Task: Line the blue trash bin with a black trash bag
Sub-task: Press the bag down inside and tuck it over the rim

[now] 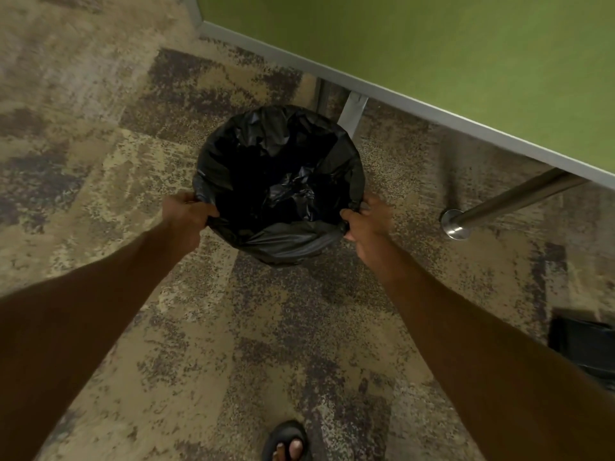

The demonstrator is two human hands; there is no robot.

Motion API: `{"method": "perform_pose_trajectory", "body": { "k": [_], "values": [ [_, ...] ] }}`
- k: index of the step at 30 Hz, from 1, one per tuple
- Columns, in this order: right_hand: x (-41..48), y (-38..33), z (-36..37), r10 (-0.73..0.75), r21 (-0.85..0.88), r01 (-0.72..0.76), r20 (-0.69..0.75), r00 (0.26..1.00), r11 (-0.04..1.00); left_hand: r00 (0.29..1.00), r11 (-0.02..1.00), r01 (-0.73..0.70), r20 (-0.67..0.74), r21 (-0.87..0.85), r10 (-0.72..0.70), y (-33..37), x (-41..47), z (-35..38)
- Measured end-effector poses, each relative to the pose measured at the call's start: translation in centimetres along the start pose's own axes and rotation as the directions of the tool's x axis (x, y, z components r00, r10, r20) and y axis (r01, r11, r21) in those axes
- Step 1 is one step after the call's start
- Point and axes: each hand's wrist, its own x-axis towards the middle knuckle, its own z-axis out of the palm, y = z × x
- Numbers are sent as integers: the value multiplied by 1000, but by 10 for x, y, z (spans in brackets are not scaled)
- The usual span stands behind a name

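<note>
While the bag (279, 181) hangs open inside the bin on the floor (100, 161), my left hand (186, 217) and right hand (366, 224) pinch its hem with closed fingers at opposite near sides, likely to stretch it over the hidden rim.

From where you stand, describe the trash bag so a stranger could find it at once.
Below the green partition, on the mottled carpet, stands a round bin. The black trash bag is draped over its rim, pinched by the left hand and right hand. It is the only glossy, crinkled black thing there.
</note>
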Motion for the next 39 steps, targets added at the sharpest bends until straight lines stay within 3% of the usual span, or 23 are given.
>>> {"method": "perform_pose_trajectory", "body": {
  "k": [23,33,39],
  "values": [
    [27,11,10,6,-27,-7,-20,1000,1000,999,999,-24,41,47,22,6,17,9],
    [24,12,5,27,41,-29,60,998,999,999,999,-24,32,35,23,5,12,12],
    [16,16,-4,26,112,-48,189,982,993,997,994,23,70,-109,-15,4,14,14]
  ]
}}
